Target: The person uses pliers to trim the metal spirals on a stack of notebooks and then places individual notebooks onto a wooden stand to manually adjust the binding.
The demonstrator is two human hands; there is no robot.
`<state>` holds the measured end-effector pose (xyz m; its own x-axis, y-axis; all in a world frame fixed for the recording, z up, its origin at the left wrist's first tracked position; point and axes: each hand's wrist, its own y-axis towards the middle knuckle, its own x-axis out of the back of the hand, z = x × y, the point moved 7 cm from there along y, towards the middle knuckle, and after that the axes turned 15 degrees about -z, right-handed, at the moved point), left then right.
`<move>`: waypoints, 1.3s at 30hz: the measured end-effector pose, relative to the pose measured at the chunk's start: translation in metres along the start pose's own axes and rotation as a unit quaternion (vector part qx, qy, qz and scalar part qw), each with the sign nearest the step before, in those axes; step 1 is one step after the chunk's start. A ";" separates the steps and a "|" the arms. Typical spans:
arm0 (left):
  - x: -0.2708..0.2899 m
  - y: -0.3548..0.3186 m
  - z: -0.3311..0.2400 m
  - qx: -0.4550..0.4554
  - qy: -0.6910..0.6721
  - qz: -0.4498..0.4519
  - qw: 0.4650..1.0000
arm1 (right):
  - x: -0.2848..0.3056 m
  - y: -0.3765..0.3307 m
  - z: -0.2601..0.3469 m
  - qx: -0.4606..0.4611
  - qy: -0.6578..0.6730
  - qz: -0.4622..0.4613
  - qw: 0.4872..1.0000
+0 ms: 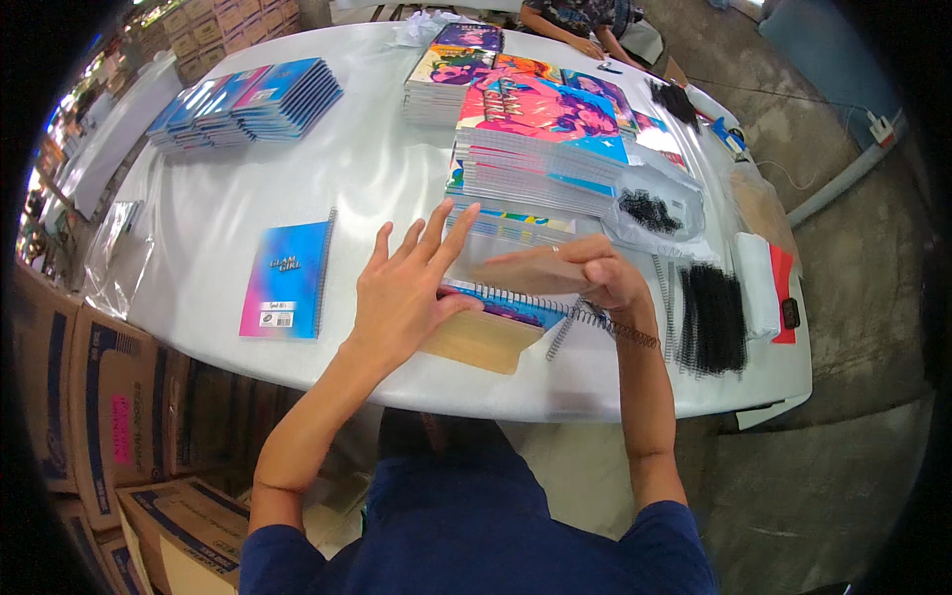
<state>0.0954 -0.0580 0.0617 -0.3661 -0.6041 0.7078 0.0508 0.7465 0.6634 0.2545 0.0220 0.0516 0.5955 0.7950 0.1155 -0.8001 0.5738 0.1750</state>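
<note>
Threading along the edge of a half-bound notebook (474, 343), a thin, springy wire coil (587, 315) runs past the corner and trails toward the right wrist. The notebook sits tilted at the table's near side, between the hands, its smooth tan board facing up beneath a strip of glossy blue-and-purple print. The left hand (402, 297) has an open grip — fingers spread straight, thumb resting against the notebook's edge. The right hand (610, 283) curls its fingers above the coil; blur hides whether its grip pinches anything.

A shiny, pale sheet covers the table (387, 169). To the left lies a flat rectangular spiral notebook (283, 268), blue fading to pink. Ahead rises a squared stack of brightly illustrated notebooks (540, 139), its layered edges showing; a blue stack (243, 104) stands far left. To the right lie a dense bundle of black coils (712, 319) and a crumpled plastic bag (684, 203) with more coils.
</note>
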 end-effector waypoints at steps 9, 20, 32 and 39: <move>0.007 -0.005 0.020 0.030 -0.006 -0.014 0.999 | -0.013 0.023 -0.024 -0.039 -0.094 -0.019 0.995; -0.028 -0.041 0.074 0.323 -0.454 -0.100 0.824 | -0.005 0.023 -0.026 -0.058 0.234 -0.062 0.969; -0.038 -0.051 0.086 0.349 -0.528 -0.116 0.765 | -0.008 0.049 -0.035 -0.082 0.000 -0.053 0.995; -0.034 -0.049 0.085 0.365 -0.533 -0.122 0.754 | -0.015 0.058 -0.022 -0.040 -0.110 -0.040 0.992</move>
<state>0.0266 -0.0503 -0.0148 -0.8400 -0.4719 -0.2678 -0.5213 0.8388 0.1573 0.1977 0.0477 0.0388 0.6516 0.6893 0.3168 -0.7478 0.6537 0.1157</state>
